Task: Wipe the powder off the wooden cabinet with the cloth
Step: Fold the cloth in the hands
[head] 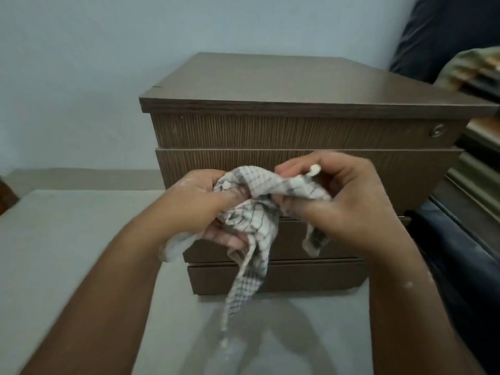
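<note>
White checked cloth (257, 209) bunched in air before brown wooden drawer cabinet (270, 85); left hand (200, 207) and right hand (343, 201) both clamped on it; better fold clean pad first; cabinet top looks powder-free.

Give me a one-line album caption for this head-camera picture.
Both hands, left and right, bunch a white checked cloth before a brown wooden drawer cabinet.

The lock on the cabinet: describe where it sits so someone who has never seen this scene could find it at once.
Start at the brown wooden cabinet standing against the pale wall, in front of the person's hands. Under its overhanging top, follow the uppermost front panel to its far right end. There sits the lock, a small round silvery disc, the only metal fitting visible on the otherwise plain wood-grain front.
</note>
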